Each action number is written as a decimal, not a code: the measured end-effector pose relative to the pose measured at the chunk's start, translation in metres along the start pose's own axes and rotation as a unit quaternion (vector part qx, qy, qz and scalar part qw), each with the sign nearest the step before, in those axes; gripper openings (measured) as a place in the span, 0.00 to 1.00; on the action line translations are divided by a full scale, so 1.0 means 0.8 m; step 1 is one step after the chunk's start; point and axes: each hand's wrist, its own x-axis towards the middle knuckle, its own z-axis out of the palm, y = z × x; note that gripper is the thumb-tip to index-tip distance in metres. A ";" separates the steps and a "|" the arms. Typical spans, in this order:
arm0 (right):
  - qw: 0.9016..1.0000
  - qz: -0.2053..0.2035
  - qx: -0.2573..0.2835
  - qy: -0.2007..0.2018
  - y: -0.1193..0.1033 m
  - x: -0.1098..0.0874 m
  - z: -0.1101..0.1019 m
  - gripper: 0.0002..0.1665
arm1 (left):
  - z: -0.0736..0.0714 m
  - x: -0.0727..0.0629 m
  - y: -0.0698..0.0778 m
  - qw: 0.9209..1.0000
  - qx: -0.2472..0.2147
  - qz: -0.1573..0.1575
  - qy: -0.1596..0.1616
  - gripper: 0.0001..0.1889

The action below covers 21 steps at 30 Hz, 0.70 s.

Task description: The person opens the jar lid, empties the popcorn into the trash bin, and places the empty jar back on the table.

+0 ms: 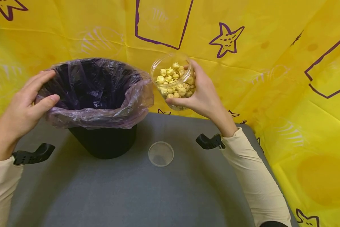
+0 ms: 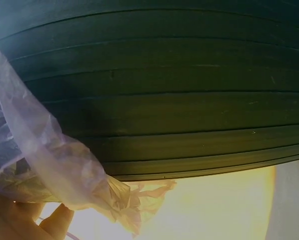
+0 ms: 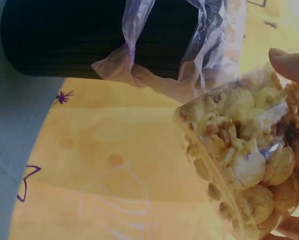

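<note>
In the head view my right hand (image 1: 205, 90) grips a clear plastic jar (image 1: 176, 85), its thumb across the near side. The jar is lidless and tilts left, its mouth close to the bin's right rim. Yellow popcorn (image 1: 170, 75) fills much of it; the right wrist view shows the popcorn (image 3: 249, 155) through the jar's wall. My left hand (image 1: 25, 104) holds the left rim of a black trash bin (image 1: 104, 142), thumb and fingertips over the edge. A translucent purple bag (image 1: 101, 118) lines the bin and folds over its rim. Inside, only dark liner shows.
A round clear lid (image 1: 161, 154) lies on the grey table (image 1: 147, 195), right of the bin's base. Behind and to the right hangs a yellow cloth (image 1: 260, 50) with starfish and fish drawings. Each wrist wears a black camera mount (image 1: 209, 141).
</note>
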 end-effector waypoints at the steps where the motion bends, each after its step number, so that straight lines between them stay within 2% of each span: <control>1: 1.000 0.000 -0.002 -0.002 -0.001 0.003 0.000 0.69 | 0.000 0.000 0.000 1.000 0.001 -0.001 0.000 0.32; 11: 0.999 -0.012 -0.048 -0.019 -0.015 0.023 0.000 0.72 | 0.000 0.001 0.002 1.000 0.006 -0.002 0.000 0.32; 21: 0.997 -0.028 -0.069 -0.029 -0.035 0.042 0.006 0.72 | -0.001 0.000 -0.001 1.000 0.005 0.000 0.002 0.32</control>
